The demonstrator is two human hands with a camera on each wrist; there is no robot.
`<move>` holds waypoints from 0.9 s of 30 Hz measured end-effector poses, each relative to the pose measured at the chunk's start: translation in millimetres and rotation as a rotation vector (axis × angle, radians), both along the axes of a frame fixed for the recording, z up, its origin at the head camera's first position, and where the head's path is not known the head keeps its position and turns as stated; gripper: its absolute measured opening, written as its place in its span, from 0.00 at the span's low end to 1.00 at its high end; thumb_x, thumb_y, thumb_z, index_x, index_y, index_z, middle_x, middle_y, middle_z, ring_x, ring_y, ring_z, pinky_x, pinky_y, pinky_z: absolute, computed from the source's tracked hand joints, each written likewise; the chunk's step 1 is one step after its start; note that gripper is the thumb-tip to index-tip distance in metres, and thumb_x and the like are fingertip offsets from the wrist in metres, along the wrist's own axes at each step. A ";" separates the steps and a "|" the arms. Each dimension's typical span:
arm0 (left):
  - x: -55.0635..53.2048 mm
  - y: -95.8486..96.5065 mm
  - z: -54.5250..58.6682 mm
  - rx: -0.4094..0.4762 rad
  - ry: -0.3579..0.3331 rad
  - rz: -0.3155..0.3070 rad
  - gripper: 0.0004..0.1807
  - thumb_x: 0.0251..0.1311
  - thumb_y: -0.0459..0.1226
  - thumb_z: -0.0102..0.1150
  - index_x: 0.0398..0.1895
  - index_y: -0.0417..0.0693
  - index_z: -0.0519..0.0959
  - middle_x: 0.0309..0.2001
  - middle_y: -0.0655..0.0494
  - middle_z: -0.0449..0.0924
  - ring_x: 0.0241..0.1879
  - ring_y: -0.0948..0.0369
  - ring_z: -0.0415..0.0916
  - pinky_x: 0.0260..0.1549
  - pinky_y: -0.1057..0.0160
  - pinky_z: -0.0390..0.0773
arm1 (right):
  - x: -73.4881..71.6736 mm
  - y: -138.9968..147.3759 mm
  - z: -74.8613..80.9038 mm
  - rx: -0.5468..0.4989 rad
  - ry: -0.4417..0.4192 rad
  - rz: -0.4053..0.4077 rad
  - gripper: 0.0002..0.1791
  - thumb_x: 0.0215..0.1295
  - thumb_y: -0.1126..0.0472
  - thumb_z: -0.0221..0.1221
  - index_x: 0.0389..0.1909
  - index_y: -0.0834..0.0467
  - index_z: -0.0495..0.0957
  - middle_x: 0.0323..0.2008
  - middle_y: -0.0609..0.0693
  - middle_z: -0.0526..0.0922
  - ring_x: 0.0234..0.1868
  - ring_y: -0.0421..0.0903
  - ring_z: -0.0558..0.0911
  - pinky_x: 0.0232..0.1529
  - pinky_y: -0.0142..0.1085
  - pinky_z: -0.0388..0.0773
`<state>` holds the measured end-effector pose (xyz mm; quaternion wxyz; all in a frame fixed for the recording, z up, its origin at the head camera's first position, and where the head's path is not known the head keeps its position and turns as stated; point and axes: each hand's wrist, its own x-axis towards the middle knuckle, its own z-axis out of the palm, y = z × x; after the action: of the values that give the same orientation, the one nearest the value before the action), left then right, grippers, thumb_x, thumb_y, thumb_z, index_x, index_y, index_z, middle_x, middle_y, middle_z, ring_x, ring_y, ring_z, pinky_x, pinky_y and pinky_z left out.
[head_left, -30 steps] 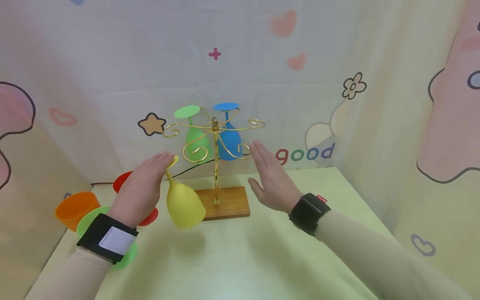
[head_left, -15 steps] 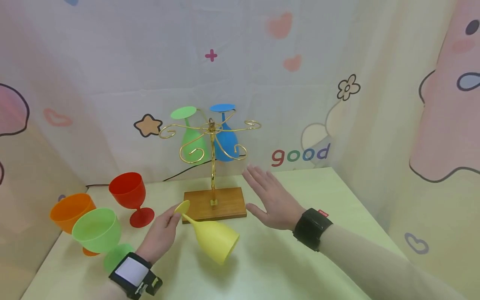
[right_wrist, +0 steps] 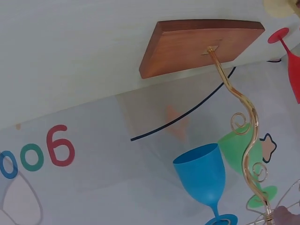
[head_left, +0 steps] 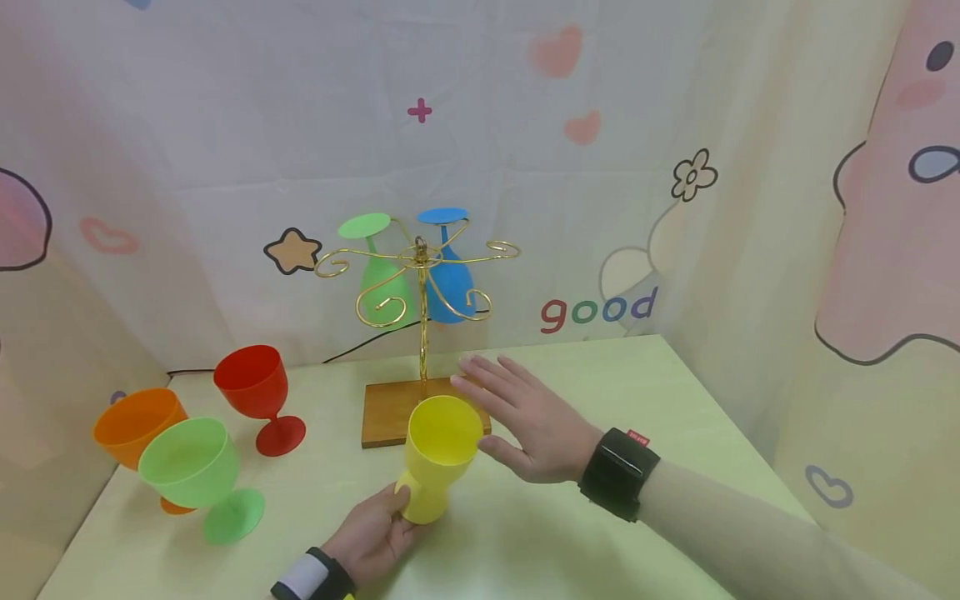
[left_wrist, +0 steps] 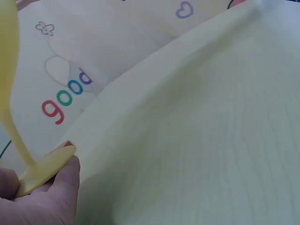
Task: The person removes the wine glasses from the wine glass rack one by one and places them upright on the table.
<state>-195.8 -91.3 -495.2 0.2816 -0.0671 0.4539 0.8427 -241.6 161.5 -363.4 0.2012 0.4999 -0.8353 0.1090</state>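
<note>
- While left fingers (left_wrist: 69, 180) are pinching its foot (left_wrist: 52, 164), a yellow plastic goblet (head_left: 432, 473) is leaning, mouth up;
- right fingers (head_left: 493, 385) straight, holding nothing;
- gold wire rack (head_left: 423, 350) standing behind.

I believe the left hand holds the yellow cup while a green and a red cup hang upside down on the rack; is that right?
Not quite: beside the green cup, it is the blue cup that hangs upside down on the rack, while the red cup stands on the table, as the head view shows. The left hand does hold the yellow cup.
</note>
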 end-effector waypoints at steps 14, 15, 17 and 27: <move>5.5 12.2 7.0 0.038 -0.005 -0.038 0.30 0.78 0.40 0.24 0.74 0.34 0.35 0.72 0.29 0.44 0.67 0.49 0.55 0.67 0.49 0.58 | 8.0 -18.4 -0.2 0.004 0.070 0.120 0.35 0.72 0.40 0.34 0.74 0.55 0.53 0.74 0.51 0.56 0.72 0.47 0.51 0.73 0.52 0.53; 5.4 12.5 7.2 0.039 -0.001 -0.039 0.30 0.78 0.40 0.24 0.74 0.34 0.35 0.72 0.29 0.44 0.67 0.49 0.55 0.67 0.49 0.58 | 8.1 -18.5 -0.5 0.002 0.069 0.128 0.35 0.72 0.41 0.36 0.74 0.55 0.53 0.73 0.51 0.56 0.72 0.47 0.52 0.72 0.52 0.53; 5.0 13.0 6.9 0.041 0.007 -0.039 0.29 0.78 0.39 0.24 0.74 0.33 0.35 0.72 0.29 0.44 0.67 0.49 0.55 0.67 0.49 0.59 | 8.6 -18.4 -1.1 0.003 0.062 0.137 0.35 0.71 0.43 0.39 0.74 0.56 0.54 0.73 0.51 0.57 0.72 0.46 0.52 0.72 0.52 0.55; 4.1 14.7 6.5 0.037 0.020 -0.024 0.29 0.77 0.40 0.25 0.73 0.33 0.40 0.71 0.30 0.52 0.62 0.53 0.64 0.66 0.49 0.60 | 9.3 -20.8 -4.6 0.014 0.033 0.169 0.28 0.66 0.54 0.54 0.65 0.57 0.67 0.61 0.50 0.76 0.66 0.42 0.65 0.69 0.45 0.63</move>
<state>-191.7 -76.5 -488.7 0.2884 -0.0482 0.4418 0.8482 -232.3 140.8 -368.0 0.2014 0.5718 -0.7874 0.1113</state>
